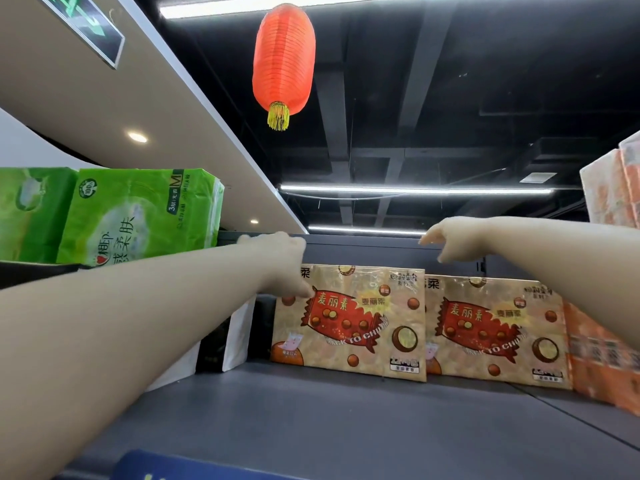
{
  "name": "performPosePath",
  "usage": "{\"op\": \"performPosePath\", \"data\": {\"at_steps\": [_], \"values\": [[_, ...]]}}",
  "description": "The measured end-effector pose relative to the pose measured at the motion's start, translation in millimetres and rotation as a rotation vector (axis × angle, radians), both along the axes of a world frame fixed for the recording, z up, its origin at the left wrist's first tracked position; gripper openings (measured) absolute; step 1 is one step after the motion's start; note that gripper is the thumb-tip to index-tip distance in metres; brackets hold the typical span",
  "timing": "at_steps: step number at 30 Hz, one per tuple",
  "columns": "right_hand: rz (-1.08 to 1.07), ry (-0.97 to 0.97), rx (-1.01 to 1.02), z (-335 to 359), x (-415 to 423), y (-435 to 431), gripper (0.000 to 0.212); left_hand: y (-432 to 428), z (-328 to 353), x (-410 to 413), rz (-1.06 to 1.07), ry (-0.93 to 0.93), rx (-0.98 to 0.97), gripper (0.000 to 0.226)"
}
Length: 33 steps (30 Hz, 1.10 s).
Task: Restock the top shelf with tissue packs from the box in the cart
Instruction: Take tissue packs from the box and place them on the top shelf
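Note:
Two beige tissue packs with a red candy print stand side by side at the back of the grey top shelf [311,410]: the left pack [349,323] and the right pack [495,334]. My left hand [277,251] reaches to the upper left corner of the left pack and touches its top edge; the fingers are partly hidden behind it. My right hand [450,240] hovers above the gap between the two packs, fingers apart and pointing down, holding nothing. The cart and box are out of view.
Green tissue packs [138,216] stand on the shelf at the left. Orange packs [602,355] stand at the right, with more stacked higher [613,188]. White and black packages [225,341] sit behind my left forearm. A red lantern [283,60] hangs from the ceiling.

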State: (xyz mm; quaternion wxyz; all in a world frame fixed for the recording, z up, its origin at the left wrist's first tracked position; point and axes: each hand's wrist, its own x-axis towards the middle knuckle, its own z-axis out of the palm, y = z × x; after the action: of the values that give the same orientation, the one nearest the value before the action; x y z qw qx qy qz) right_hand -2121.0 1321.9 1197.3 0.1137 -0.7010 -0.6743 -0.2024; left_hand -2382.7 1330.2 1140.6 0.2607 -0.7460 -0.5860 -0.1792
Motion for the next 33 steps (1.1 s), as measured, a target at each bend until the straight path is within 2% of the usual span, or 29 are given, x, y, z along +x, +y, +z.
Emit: {"op": "performPosePath", "data": {"at_steps": [4, 7, 10, 13, 21, 26, 33], "values": [[-0.067, -0.028, -0.093, -22.0, 12.5, 4.1, 0.072, 9.8, 9.4, 35.0, -0.119, 0.044, -0.007, 0.089], [-0.059, -0.015, -0.132, -34.5, 16.9, 12.4, 0.077, 23.8, 6.5, 51.8, -0.137, 0.098, -0.055, 0.092], [-0.027, 0.008, -0.123, -38.3, 19.2, 18.3, 0.073, 33.6, 1.2, 58.3, -0.181, 0.046, -0.123, 0.081], [-0.039, -0.018, -0.079, -40.4, 21.5, 22.7, 0.079, 40.1, -2.9, 58.5, -0.203, -0.007, -0.1, 0.071], [-0.051, 0.032, -0.043, -41.1, 29.1, 20.6, 0.055, 43.2, -3.0, 57.7, -0.201, -0.013, -0.056, 0.064], [-0.055, -0.014, -0.037, -38.1, 30.5, 14.5, 0.06, 39.4, -1.5, 58.4, -0.179, 0.005, -0.034, 0.059], [-0.037, -0.011, -0.027, -31.8, 30.7, 12.3, 0.05, 34.0, 1.3, 58.6, -0.161, 0.005, -0.031, 0.054]]}}
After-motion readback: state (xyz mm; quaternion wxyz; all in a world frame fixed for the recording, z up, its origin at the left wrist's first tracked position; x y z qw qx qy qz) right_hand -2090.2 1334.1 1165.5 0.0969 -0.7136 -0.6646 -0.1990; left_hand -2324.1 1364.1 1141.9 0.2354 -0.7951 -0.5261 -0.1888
